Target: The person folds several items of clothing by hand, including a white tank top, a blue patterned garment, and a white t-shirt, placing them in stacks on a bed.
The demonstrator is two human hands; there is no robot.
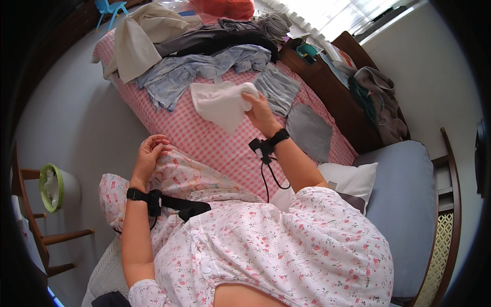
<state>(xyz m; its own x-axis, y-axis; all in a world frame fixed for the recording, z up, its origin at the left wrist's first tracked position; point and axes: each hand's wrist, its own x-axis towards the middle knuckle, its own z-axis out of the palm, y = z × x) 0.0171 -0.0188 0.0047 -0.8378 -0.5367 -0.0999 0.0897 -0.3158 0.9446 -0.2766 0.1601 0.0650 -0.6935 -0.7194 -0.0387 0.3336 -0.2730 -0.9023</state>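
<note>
My right hand (261,113) grips a white cloth garment (220,101) by its right end, thumb on top. The rest of the garment spreads leftward over a pink-and-white checked bedspread (215,134). My left hand (151,155) is loosely curled at the bed's near edge, with no object visible in it. It is beside the patterned cloth (184,167) over my lap; whether the fingertips touch that cloth is unclear. Just beyond the white garment lies a crumpled pale-blue patterned garment (203,65). To the right are a grey pleated garment (278,88) and a folded grey cloth (310,130).
Cream cloth (142,34), dark clothes (230,40) and a red bag (226,7) are heaped at the far side. A dark wooden headboard (330,92) stands right, near a blue-grey cushion (399,215). A green-rimmed bin (69,190) sits on the left floor beside a wooden chair (63,238).
</note>
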